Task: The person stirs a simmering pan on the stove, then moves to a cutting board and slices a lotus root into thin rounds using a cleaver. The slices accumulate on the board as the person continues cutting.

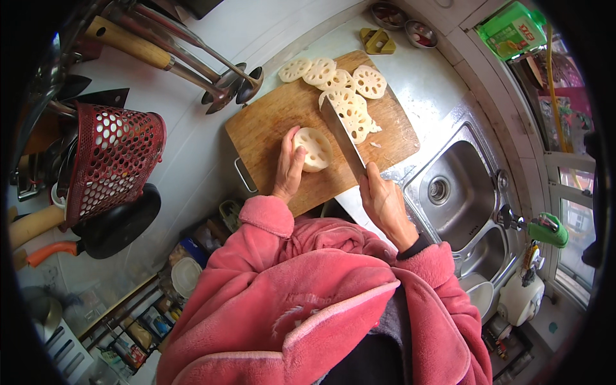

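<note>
My left hand (290,166) grips a pale chunk of lotus root (314,150), its cut face with holes turned up, over the left part of a wooden cutting board (267,127). In my right hand (386,204) is the handle of a kitchen cleaver (342,134). Its broad blade points away from me, to the right of the chunk and apart from it. Several round lotus root slices (349,103) lie overlapping beyond and right of the blade. One slice (369,82) sits at the board's far right, and small scraps (375,144) are nearby.
A double stainless steel sink (452,187) lies right of the board. Two small metal bowls (421,34) and an olive-coloured triangular rack (378,41) stand at the back. Ladles (248,86), a red perforated basket (118,159) and a black pan (120,226) are at the left wall.
</note>
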`<control>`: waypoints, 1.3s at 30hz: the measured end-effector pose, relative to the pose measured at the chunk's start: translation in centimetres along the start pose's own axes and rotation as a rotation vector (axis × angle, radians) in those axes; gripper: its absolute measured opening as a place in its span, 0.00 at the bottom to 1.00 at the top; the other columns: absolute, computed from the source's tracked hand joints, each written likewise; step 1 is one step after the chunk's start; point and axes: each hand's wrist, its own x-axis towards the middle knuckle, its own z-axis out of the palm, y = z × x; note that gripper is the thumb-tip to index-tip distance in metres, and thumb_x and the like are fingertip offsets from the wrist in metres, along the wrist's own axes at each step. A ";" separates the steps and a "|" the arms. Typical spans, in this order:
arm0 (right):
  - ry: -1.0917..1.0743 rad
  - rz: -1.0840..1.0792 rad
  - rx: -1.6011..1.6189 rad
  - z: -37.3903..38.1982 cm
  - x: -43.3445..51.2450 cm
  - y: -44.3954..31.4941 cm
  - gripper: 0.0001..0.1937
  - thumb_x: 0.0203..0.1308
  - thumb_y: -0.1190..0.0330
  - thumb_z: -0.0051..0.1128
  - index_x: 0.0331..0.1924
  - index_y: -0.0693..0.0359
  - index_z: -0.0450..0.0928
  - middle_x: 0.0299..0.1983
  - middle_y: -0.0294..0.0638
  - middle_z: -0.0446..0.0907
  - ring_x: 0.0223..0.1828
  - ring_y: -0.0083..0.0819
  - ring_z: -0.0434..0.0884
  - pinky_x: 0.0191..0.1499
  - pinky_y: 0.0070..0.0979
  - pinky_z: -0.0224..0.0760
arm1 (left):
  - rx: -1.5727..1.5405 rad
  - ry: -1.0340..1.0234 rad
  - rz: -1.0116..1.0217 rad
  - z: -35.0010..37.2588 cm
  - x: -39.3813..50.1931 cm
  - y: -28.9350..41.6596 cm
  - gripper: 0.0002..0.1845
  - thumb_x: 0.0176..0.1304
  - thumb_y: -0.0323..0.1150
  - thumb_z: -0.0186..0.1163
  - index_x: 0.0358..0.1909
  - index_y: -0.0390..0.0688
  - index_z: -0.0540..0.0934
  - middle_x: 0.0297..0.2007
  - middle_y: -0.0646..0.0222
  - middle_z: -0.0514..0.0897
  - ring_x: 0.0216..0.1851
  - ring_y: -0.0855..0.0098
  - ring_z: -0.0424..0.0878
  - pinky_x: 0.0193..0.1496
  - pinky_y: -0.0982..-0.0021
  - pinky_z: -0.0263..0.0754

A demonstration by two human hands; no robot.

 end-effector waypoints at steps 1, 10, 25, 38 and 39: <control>-0.004 -0.007 0.000 0.0 0.0 0.1 0.06 0.70 0.70 0.50 0.44 0.61 0.66 0.20 0.61 0.76 0.24 0.66 0.77 0.26 0.55 0.67 | -0.004 -0.045 -0.026 -0.3 -0.1 0.2 0.38 0.72 0.49 0.56 0.74 0.35 0.59 0.66 0.51 0.69 0.67 0.59 0.68 0.71 0.62 0.62; -0.057 -0.008 0.088 1.4 0.2 0.6 0.07 0.70 0.71 0.50 0.46 0.64 0.68 0.22 0.63 0.77 0.26 0.67 0.78 0.28 0.54 0.67 | 0.219 -0.135 -0.036 -2.1 -0.5 -0.1 0.60 0.43 0.32 0.82 0.77 0.40 0.54 0.71 0.49 0.64 0.72 0.56 0.64 0.73 0.59 0.61; -0.001 -0.109 0.139 1.6 2.6 -0.2 0.06 0.70 0.71 0.51 0.43 0.64 0.68 0.23 0.65 0.77 0.29 0.68 0.77 0.30 0.55 0.67 | 0.622 0.083 0.289 -1.2 0.2 1.2 0.44 0.60 0.47 0.69 0.73 0.38 0.62 0.68 0.50 0.67 0.67 0.48 0.64 0.71 0.52 0.57; -0.028 -0.042 0.110 1.4 1.5 0.3 0.07 0.70 0.70 0.51 0.43 0.64 0.68 0.24 0.65 0.76 0.29 0.68 0.78 0.30 0.55 0.67 | 0.260 -0.056 0.103 -3.3 -0.9 1.9 0.36 0.64 0.30 0.49 0.76 0.35 0.59 0.73 0.48 0.61 0.75 0.52 0.58 0.78 0.59 0.50; -0.028 -0.037 0.110 1.4 1.5 0.4 0.07 0.70 0.70 0.51 0.43 0.64 0.68 0.23 0.65 0.76 0.29 0.68 0.78 0.29 0.55 0.67 | 0.237 -0.047 0.072 -3.3 -0.9 1.9 0.36 0.64 0.29 0.50 0.76 0.36 0.58 0.73 0.49 0.61 0.75 0.53 0.59 0.78 0.59 0.51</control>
